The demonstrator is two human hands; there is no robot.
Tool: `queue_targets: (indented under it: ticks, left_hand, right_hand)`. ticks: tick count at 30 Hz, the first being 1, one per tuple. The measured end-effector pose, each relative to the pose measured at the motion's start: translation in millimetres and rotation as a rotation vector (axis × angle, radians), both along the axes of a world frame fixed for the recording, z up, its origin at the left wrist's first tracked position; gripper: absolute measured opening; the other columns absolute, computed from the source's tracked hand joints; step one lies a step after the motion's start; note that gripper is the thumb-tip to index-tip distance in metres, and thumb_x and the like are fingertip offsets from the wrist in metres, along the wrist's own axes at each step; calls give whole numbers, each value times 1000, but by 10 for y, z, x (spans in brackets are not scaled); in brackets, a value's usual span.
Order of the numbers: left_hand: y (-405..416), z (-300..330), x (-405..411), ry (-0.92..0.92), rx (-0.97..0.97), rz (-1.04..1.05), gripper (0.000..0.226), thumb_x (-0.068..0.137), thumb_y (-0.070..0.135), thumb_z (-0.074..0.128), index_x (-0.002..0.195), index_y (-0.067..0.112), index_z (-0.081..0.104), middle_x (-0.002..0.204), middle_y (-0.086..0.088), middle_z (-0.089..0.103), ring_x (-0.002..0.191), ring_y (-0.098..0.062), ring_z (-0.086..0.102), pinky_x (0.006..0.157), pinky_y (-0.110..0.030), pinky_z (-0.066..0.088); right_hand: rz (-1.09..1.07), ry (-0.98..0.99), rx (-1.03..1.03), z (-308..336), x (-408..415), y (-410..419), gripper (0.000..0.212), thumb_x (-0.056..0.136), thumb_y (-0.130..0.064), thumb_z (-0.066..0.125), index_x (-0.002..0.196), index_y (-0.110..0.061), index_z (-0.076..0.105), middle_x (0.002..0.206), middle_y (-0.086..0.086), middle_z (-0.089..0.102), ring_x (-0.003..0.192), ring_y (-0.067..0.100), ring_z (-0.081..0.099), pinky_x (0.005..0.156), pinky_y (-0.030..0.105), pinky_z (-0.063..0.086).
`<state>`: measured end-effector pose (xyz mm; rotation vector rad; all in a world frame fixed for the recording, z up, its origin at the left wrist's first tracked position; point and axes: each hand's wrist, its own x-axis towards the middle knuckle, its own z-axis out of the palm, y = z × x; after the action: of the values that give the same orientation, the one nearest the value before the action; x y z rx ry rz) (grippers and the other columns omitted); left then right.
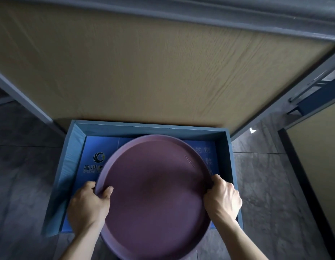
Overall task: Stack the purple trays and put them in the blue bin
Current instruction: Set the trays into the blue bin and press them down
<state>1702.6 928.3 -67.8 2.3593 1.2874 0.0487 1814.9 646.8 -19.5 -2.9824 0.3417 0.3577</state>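
Dim, flat indoor light; colours muted. Soft sheen on the tray (pixel 155 194) centre, no hard glare. Floor (pixel 22 166) dark and murky, one small bright speck at right. Bin (pixel 236 166) walls shade its inside edges. Wide-angle bend: desk (pixel 144 72) edges splay outward toward the corners. Slight motion blur on wood grain and the bin's print; hands fairly sharp.

One purple tray (pixel 155 199) is seen from above; whether more are stacked beneath it cannot be told. One blue bin (pixel 235 177) is counted on the floor. Two hands are counted: one left hand (pixel 88 205) and one right hand (pixel 223 198). One wooden surface (pixel 144 72) is counted above the bin. One printed blue sheet (pixel 91 166) is seen lining the bin.
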Motion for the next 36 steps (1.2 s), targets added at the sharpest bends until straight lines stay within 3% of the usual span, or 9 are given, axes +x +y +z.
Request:
queue_targets:
  ticks: [4,12,15,18,21,24,26,29,36]
  left_hand:
    - [8,-35,-7,11,-22,12,38,74,45,76,93,14,65,86,-10,72,82,-37,66,67,-42,52]
    - [0,-41,-14,2,-107,71,42,74,49,75,98,17,61,90,-8,69,80,-33,65,65,-40,51]
    - [-53,-37,-19,2,-95,78,45,75,47,74,104,16,59,102,-12,66,85,-36,64,66,-43,52]
    - [-100,-9,-34,-5,-133,135,53,76,44,76,115,15,55,126,-18,48,88,-40,63,63,-39,45]
    - [-99,32,-43,-8,-148,131,59,77,44,74,123,16,49,129,-19,45,90,-41,62,62,-40,45]
    - [-203,76,-30,-35,-76,2,68,84,41,67,140,19,36,135,-21,44,108,-43,58,73,-48,50]
    - [-367,87,-58,-15,-55,-95,93,78,50,69,151,20,21,143,-22,35,122,-45,47,88,-53,48]
    - [-566,83,-142,99,-2,-197,125,55,79,67,156,27,12,155,-23,16,122,-47,39,98,-57,41]
    - [-566,81,-162,152,18,-235,132,39,92,60,152,37,22,158,-20,4,122,-46,37,104,-54,37]
  right_hand:
    - [-34,8,29,10,12,3,21,72,-5,50,84,-21,58,68,1,48,76,32,62,60,32,43]
    - [-10,-18,42,-8,-1,-17,28,74,-5,50,94,-21,61,85,10,65,80,35,63,63,33,43]
    - [-2,-25,41,-16,-16,-18,29,76,-6,51,98,-21,62,88,11,66,83,36,63,63,33,42]
    - [-8,-23,50,-16,-17,-22,32,78,-8,53,103,-23,63,93,12,67,87,37,63,64,33,40]
    - [-21,-11,61,-25,-13,-29,32,77,-9,55,105,-24,63,96,13,67,90,38,63,66,33,41]
    - [-29,-13,68,-41,-27,-31,30,78,-10,56,103,-25,63,95,11,67,90,38,63,66,34,42]
    - [-27,-17,62,-47,-39,-36,29,79,-10,56,104,-25,63,96,9,67,90,37,63,66,33,41]
    - [-26,-30,76,-61,-51,-44,29,81,-10,56,105,-24,64,97,9,68,90,37,63,67,34,41]
    - [-21,-45,151,-61,-64,-75,32,80,-10,58,110,-22,65,99,13,69,93,42,62,74,39,51]
